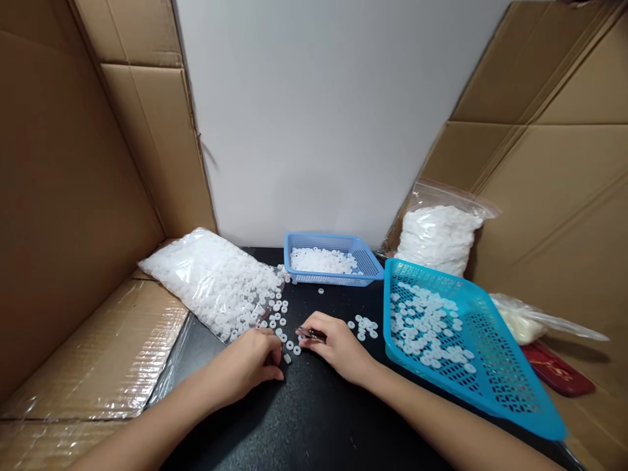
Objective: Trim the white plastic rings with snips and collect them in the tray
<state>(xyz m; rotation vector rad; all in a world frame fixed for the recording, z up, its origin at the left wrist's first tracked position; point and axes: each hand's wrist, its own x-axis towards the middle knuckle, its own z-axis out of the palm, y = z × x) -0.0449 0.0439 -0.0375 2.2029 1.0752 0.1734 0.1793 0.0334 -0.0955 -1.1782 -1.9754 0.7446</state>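
Loose white plastic rings [290, 345] lie on the black tabletop between my hands. My left hand [250, 363] rests beside them, fingers curled down and thumb apart, with nothing visible in its grip; one ring [287, 358] stands on edge near its fingertips. Across from it, my right hand [336, 343] is closed on a small dark metal tool [314, 335], partly hidden by the fingers, its kind unclear. Behind my left hand a clear plastic bag [196, 268] full of these rings lies with its open end spilling toward the table's middle.
A blue basket [333, 280] holding rings stands at the back. At right, a larger turquoise basket [510, 399] also holds rings, with a small ring pile [364, 326] beside it. Beyond are a zip bag of white material [436, 239] and a red item [559, 373]. Cardboard walls [142, 118] flank the table.
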